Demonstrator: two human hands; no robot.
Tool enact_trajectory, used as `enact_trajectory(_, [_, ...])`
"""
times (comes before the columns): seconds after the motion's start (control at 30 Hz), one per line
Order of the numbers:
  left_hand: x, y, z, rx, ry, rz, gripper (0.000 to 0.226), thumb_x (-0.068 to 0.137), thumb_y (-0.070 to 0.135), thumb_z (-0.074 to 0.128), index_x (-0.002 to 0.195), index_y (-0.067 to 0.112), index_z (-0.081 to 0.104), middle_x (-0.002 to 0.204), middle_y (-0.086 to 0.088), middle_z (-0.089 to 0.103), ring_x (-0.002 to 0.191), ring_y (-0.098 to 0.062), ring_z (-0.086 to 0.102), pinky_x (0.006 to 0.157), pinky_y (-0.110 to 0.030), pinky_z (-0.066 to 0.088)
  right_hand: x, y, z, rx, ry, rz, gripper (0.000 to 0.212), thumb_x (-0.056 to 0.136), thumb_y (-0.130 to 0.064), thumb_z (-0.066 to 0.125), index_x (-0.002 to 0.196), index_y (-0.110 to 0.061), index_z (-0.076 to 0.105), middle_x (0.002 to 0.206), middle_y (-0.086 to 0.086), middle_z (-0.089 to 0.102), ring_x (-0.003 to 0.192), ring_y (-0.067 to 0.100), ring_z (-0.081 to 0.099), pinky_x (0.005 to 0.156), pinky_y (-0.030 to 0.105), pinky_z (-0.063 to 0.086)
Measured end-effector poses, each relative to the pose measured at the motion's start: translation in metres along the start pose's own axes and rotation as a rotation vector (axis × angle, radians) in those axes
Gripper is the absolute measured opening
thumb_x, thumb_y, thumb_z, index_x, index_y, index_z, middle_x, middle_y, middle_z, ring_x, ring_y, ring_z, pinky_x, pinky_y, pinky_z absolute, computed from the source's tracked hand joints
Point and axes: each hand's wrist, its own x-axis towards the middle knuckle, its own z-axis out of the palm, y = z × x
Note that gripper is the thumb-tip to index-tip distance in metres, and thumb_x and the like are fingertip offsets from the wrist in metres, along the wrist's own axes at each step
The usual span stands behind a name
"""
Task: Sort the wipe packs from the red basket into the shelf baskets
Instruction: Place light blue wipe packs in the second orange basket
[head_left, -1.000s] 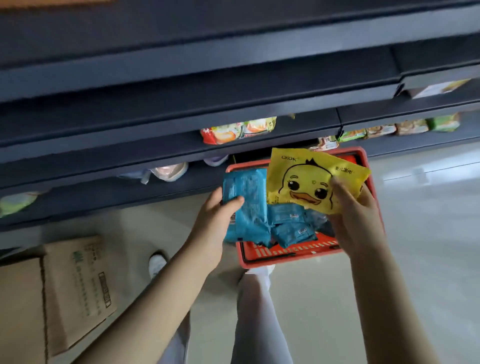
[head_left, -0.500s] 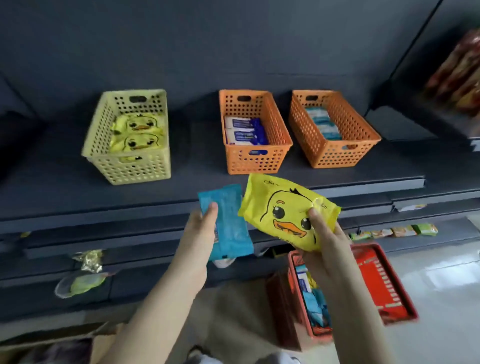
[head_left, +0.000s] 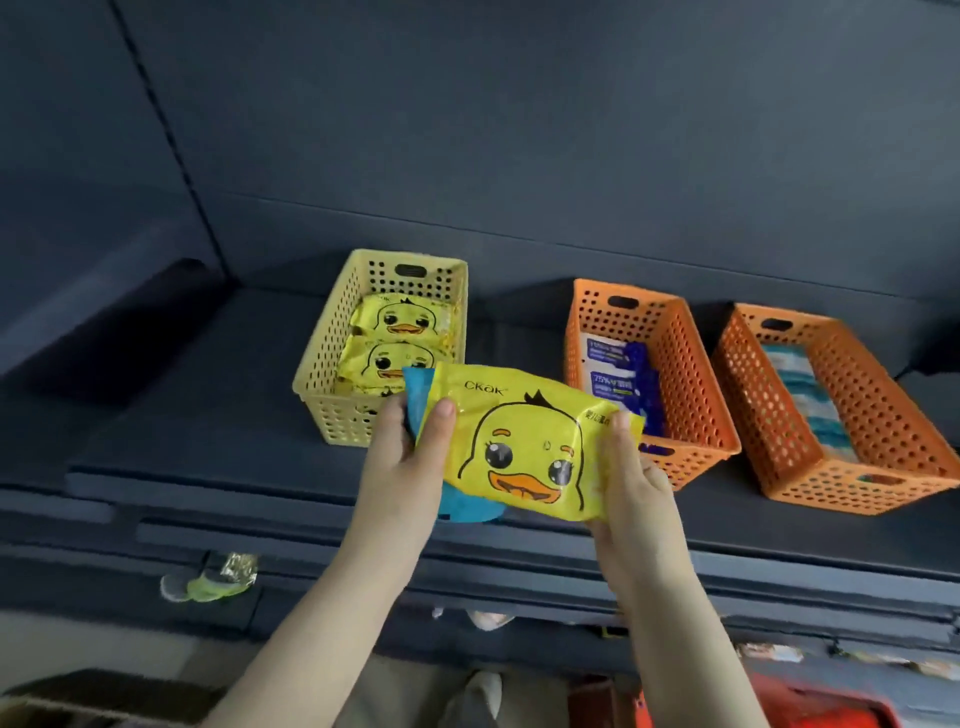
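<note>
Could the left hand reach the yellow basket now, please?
Probably yes: the left hand is just before the open-topped yellow basket, nothing between, though it grips the blue pack and duck pack.

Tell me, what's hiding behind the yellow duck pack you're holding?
A blue plastic wipe pack, held in the left hand, peeks out above and below the yellow duck-printed plastic wipe pack. Its middle and any print are covered.

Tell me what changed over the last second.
Both hands rose from the red basket to shelf height. The left hand keeps the blue pack, the right hand the yellow duck pack. Held apart half a second ago, the packs now overlap, yellow in front, with the left thumb on it. The yellow basket, middle orange basket and right orange basket hold the same packs.
</note>
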Motion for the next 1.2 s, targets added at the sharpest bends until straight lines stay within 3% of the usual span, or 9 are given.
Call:
enact_trajectory(0.1, [0.029, 0.004, -0.001, -0.049, 0.137, 0.046, 0.009, 0.096, 0.034, 0.055, 0.103, 0.036, 0.059, 0.097, 0.019, 0.069, 0.089, -0.001, 0.068, 0.068, -0.016, 0.051, 0.035, -0.008, 0.022, 0.017, -0.049, -0.003, 0.041, 0.092, -0.046, 0.054, 0.089, -0.007, 0.064, 0.088, 0.009, 0.071, 0.087, 0.025, 0.065, 0.092, 0.048, 0.051])
enact_trajectory(0.17, [0.046, 0.010, -0.006, -0.098, 0.208, 0.064, 0.006, 0.097, 0.028, 0.055, 0.099, 0.032, 0.059, 0.088, 0.020, 0.070, 0.079, 0.001, 0.068, 0.059, -0.013, 0.051, 0.055, -0.011, 0.039, 0.006, -0.086, 0.031, 0.055, 0.094, -0.046, 0.056, 0.097, 0.009, 0.056, 0.090, 0.019, 0.067, 0.085, 0.025, 0.059, 0.094, 0.048, 0.049])
enact_trajectory(0.33, [0.080, 0.018, -0.028, -0.155, 0.377, 0.099, 0.004, 0.096, 0.023, 0.058, 0.096, 0.027, 0.057, 0.084, 0.011, 0.069, 0.065, 0.002, 0.066, 0.051, -0.014, 0.049, 0.090, -0.017, 0.081, -0.062, -0.245, 0.054, 0.046, 0.101, -0.040, 0.044, 0.089, -0.004, 0.070, 0.094, 0.017, 0.075, 0.084, 0.028, 0.070, 0.086, 0.044, 0.056])
enact_trajectory(0.47, [0.110, 0.026, -0.049, -0.138, 0.308, 0.002, 0.013, 0.092, 0.037, 0.062, 0.103, 0.029, 0.059, 0.091, 0.009, 0.073, 0.074, -0.007, 0.071, 0.064, -0.027, 0.052, 0.115, -0.027, 0.108, -0.128, -0.266, -0.005, 0.059, 0.099, -0.048, 0.044, 0.103, 0.009, 0.057, 0.111, 0.035, 0.060, 0.104, 0.054, 0.058, 0.097, 0.067, 0.043])
enact_trajectory(0.6, [0.143, 0.032, -0.069, -0.180, 0.222, -0.147, 0.026, 0.087, 0.054, 0.058, 0.102, 0.033, 0.064, 0.095, 0.007, 0.076, 0.091, -0.018, 0.072, 0.084, -0.042, 0.053, 0.136, -0.028, 0.134, -0.125, -0.289, 0.060, 0.048, 0.101, -0.047, 0.039, 0.104, -0.009, 0.069, 0.107, 0.018, 0.072, 0.105, 0.039, 0.067, 0.095, 0.058, 0.051])
enact_trajectory(0.8, [0.178, 0.033, -0.094, -0.035, 0.282, -0.014, 0.012, 0.093, 0.047, 0.055, 0.093, 0.035, 0.058, 0.093, 0.008, 0.069, 0.082, -0.011, 0.071, 0.068, -0.031, 0.057, 0.149, -0.013, 0.162, -0.086, -0.300, 0.140, 0.044, 0.100, -0.047, 0.039, 0.113, -0.015, 0.067, 0.105, 0.008, 0.075, 0.098, 0.028, 0.072, 0.089, 0.052, 0.055])
enact_trajectory(0.93, [0.198, 0.032, -0.116, 0.003, 0.173, -0.015, 0.014, 0.094, 0.046, 0.054, 0.101, 0.034, 0.058, 0.094, 0.011, 0.071, 0.079, -0.004, 0.071, 0.061, -0.022, 0.053, 0.170, -0.020, 0.171, -0.173, -0.318, 0.219, 0.059, 0.080, -0.043, 0.070, 0.127, -0.010, 0.055, 0.111, 0.012, 0.073, 0.099, 0.031, 0.072, 0.090, 0.053, 0.055])
enact_trajectory(1.07, [0.208, 0.024, -0.125, -0.069, 0.135, -0.051, 0.008, 0.094, 0.039, 0.058, 0.101, 0.034, 0.060, 0.091, 0.013, 0.073, 0.077, -0.004, 0.072, 0.056, -0.019, 0.052, 0.182, -0.028, 0.183, -0.333, -0.418, 0.130, 0.055, 0.067, -0.026, 0.080, 0.116, -0.010, 0.059, 0.105, 0.015, 0.074, 0.091, 0.035, 0.072, 0.076, 0.045, 0.060])
enact_trajectory(1.2, [0.216, 0.016, -0.143, -0.177, 0.244, -0.041, 0.010, 0.096, 0.030, 0.059, 0.105, 0.030, 0.060, 0.099, 0.010, 0.069, 0.079, -0.006, 0.070, 0.052, -0.019, 0.052, 0.181, -0.034, 0.173, -0.475, -0.287, -0.065, 0.046, 0.064, -0.027, 0.080, 0.101, -0.007, 0.061, 0.084, 0.012, 0.071, 0.067, 0.028, 0.065, 0.054, 0.033, 0.054])
